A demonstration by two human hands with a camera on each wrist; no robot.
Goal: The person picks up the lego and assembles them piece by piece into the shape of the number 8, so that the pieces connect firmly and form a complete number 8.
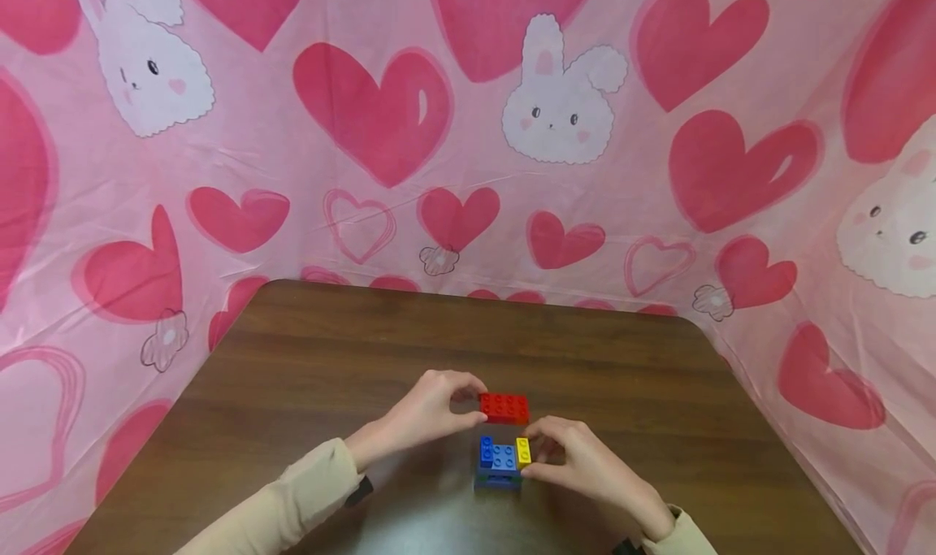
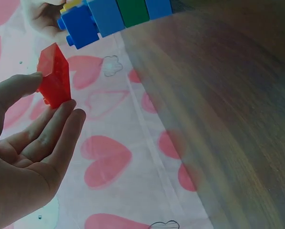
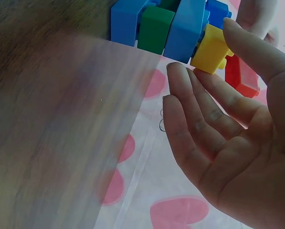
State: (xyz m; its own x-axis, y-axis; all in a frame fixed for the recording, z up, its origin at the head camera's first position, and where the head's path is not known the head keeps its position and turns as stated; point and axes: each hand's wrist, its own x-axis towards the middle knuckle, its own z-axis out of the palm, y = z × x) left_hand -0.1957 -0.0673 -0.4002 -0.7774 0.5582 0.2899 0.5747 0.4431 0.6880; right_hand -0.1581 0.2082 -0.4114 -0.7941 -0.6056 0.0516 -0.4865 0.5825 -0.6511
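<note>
My left hand (image 1: 431,409) holds a red brick (image 1: 504,409) with studs between thumb and fingertips, just behind a small brick stack. On top of that stack, a blue brick (image 1: 486,453) sits at the left and a yellow brick (image 1: 522,453) at the right. Between them show the studs of a lighter blue brick (image 1: 503,457). Below it, the right wrist view shows a green layer (image 3: 155,29) and a lower blue brick (image 3: 123,24). My right hand (image 1: 585,461) pinches the yellow brick by its two ends, with thumb and index finger.
The stack stands on a dark wooden table (image 1: 351,336) near its front. Behind and at both sides hangs a pink cloth (image 1: 475,165) printed with hearts and rabbits.
</note>
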